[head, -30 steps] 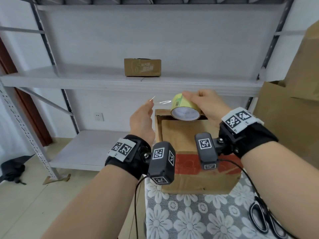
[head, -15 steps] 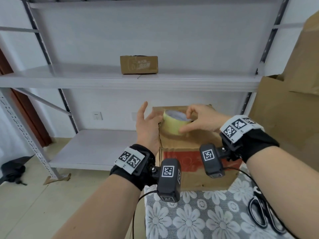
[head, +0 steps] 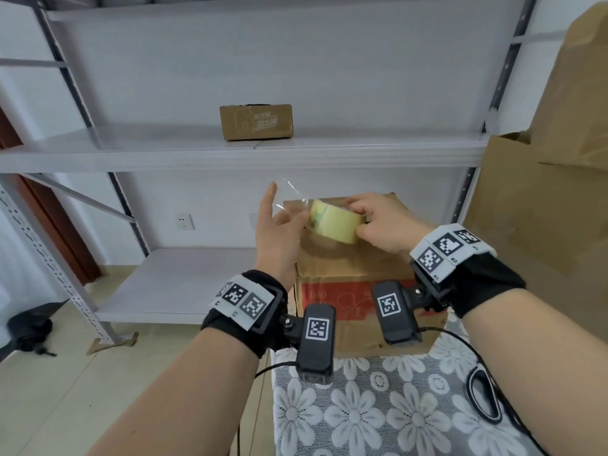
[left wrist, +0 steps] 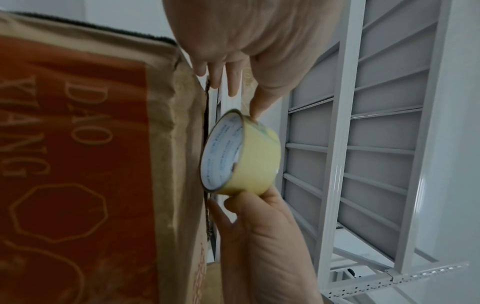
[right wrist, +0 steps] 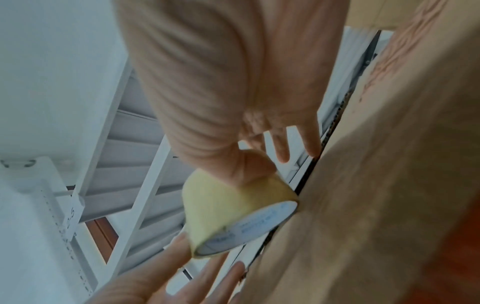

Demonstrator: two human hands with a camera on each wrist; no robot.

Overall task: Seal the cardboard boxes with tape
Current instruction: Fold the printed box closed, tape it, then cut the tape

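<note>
At frame centre, the right hand (head: 383,225) grips a yellow tape roll (head: 334,222), now lowered onto the cardboard box (head: 355,268) top. The left hand (head: 279,232), fingers spread, has a freshly peeled clear strip (head: 296,195) stuck near its thumb: taping looks ready to start.

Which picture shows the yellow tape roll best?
The left wrist view: the tape roll fills the middle, printed core and side showing. The head view shows it small, partly behind fingers; the right wrist view shows it blurred.
</note>
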